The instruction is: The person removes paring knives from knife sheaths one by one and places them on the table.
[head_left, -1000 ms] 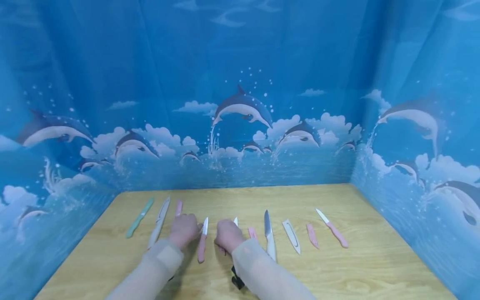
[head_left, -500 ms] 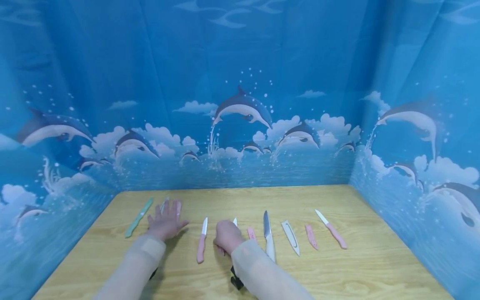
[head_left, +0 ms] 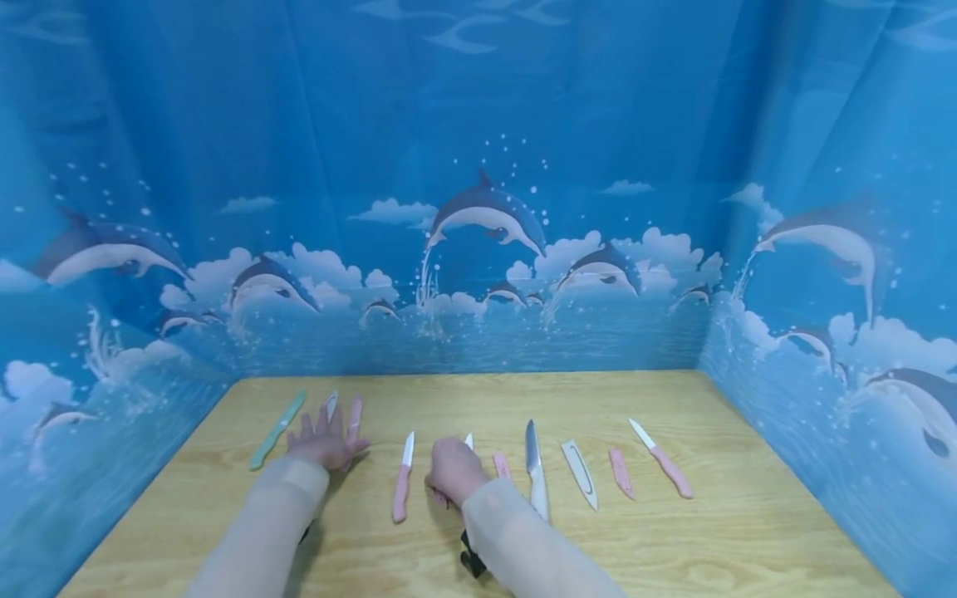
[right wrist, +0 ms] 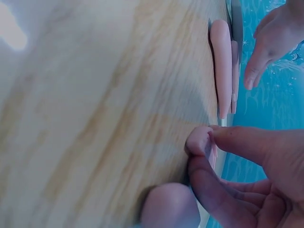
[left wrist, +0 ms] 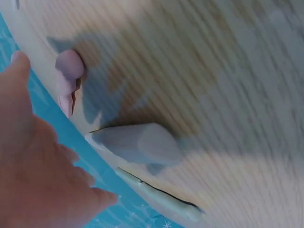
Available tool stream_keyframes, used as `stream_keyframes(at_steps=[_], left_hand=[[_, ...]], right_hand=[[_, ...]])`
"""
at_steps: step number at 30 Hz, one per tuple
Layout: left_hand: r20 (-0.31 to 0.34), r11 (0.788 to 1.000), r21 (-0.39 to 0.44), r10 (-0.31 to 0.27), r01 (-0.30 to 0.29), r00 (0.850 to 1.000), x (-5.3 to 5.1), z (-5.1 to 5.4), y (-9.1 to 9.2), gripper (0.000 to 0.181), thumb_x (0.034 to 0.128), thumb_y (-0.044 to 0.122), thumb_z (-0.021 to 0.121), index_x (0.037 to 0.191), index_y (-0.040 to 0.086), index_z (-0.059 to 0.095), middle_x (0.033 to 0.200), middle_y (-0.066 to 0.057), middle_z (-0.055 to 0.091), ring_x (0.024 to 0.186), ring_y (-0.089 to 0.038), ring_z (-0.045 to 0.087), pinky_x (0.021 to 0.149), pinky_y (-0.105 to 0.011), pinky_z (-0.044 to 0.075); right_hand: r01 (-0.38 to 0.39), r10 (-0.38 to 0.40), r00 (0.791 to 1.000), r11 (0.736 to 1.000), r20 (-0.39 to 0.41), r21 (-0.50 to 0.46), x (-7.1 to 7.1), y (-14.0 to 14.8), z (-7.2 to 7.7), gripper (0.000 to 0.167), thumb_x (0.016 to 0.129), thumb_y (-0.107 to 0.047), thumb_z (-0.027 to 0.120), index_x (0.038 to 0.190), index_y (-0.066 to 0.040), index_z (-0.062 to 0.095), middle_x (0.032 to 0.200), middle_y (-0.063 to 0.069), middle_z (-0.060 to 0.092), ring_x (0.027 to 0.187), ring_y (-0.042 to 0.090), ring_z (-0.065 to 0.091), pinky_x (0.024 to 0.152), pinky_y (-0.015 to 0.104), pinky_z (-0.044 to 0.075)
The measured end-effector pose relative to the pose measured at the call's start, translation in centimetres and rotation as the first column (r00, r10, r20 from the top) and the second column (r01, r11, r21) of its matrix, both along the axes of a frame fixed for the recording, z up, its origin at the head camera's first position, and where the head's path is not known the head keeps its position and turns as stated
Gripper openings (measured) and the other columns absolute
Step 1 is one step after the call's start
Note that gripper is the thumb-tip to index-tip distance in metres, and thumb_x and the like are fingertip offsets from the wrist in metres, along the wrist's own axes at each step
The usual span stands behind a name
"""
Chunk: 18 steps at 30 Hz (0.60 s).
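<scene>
My left hand (head_left: 321,444) is spread with straight fingers above the white-handled knife (left wrist: 137,142) and a pink-handled knife that looks sheathed (left wrist: 69,71); its shadow falls on the table beside them. A green knife (head_left: 278,432) lies to its left. Between thumb and index finger, my right hand (head_left: 456,469) pinches a small pink knife sheath (right wrist: 198,141) with dark markings, down at the tabletop. Beside that sheath shows the rounded pink handle end (right wrist: 171,209) of another knife, its blade tip peeking out past the hand in the head view. A bare-bladed pink knife (head_left: 403,482) lies between both hands.
Right of my right hand lie a pink sheath (head_left: 502,465), a white knife (head_left: 536,473), a white sheath (head_left: 580,473), another pink sheath (head_left: 620,473) and a pink knife (head_left: 661,457). Blue dolphin-print cloth (head_left: 478,316) stands around the wooden table (head_left: 673,548).
My left hand has let go of the pink sheathed knife, moved left and spread its fingers, then shifted slightly. My right hand keeps its pinch in the same place.
</scene>
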<state>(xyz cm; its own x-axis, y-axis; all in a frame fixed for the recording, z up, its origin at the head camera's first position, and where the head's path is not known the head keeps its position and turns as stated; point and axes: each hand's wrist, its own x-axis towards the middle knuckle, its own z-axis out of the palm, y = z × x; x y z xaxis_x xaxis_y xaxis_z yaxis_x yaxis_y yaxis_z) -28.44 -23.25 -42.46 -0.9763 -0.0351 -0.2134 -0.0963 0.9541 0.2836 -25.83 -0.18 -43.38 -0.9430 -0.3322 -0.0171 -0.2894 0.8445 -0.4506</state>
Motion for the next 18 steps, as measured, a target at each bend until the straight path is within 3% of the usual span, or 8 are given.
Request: stream_keyframes(at_steps=[7, 10, 15, 18], left_hand=[[0.018, 1.0, -0.018, -0.01, 0.01, 1.0, -0.6, -1.6, 0.0, 0.098, 0.091, 0.064, 0.048, 0.148, -0.01, 0.019, 0.154, -0.034, 0.001, 0.139, -0.057, -0.01, 0.109, -0.073, -0.002], [0.026, 0.999, -0.048, -0.022, 0.024, 0.999, -0.7, -1.7, 0.0, 0.086, 0.0943, 0.056, 0.049, 0.145, -0.01, 0.028, 0.154, -0.036, 0.005, 0.139, -0.057, -0.007, 0.109, -0.073, 0.0], [0.022, 0.994, -0.098, -0.047, 0.049, 0.999, -0.1, -0.8, 0.5, 0.066, 0.0972, 0.038, 0.052, 0.138, -0.011, 0.04, 0.15, -0.038, 0.02, 0.139, -0.058, 0.006, 0.11, -0.071, 0.01], [0.003, 0.985, -0.15, -0.081, 0.08, 0.997, 0.6, 0.2, 1.0, 0.062, 0.0968, 0.033, 0.055, 0.139, -0.01, 0.039, 0.138, -0.037, 0.041, 0.134, -0.056, 0.026, 0.107, -0.067, 0.027]], right_hand=[[-0.023, 0.023, 0.999, 1.0, -0.038, 0.012, 0.4, -0.1, -0.1, 0.037, 0.079, -0.004, 0.068, 0.046, -0.009, 0.054, 0.035, -0.004, 0.045, 0.032, 0.007, 0.043, 0.054, 0.015, 0.045], [-0.014, 0.014, 0.999, 1.0, -0.029, 0.021, 0.5, -0.2, -0.2, 0.037, 0.081, -0.005, 0.068, 0.047, -0.009, 0.053, 0.035, -0.005, 0.042, 0.033, 0.008, 0.044, 0.053, 0.016, 0.045], [-0.015, 0.015, 1.0, 0.999, -0.009, 0.03, 0.4, -0.3, -0.4, 0.037, 0.081, -0.005, 0.068, 0.048, -0.009, 0.053, 0.034, -0.005, 0.043, 0.03, 0.007, 0.041, 0.053, 0.015, 0.044], [-0.02, 0.02, 1.0, 0.999, -0.001, 0.031, 0.4, -0.4, -0.5, 0.037, 0.082, -0.005, 0.067, 0.048, -0.01, 0.053, 0.033, -0.005, 0.043, 0.028, 0.005, 0.038, 0.052, 0.014, 0.043]])
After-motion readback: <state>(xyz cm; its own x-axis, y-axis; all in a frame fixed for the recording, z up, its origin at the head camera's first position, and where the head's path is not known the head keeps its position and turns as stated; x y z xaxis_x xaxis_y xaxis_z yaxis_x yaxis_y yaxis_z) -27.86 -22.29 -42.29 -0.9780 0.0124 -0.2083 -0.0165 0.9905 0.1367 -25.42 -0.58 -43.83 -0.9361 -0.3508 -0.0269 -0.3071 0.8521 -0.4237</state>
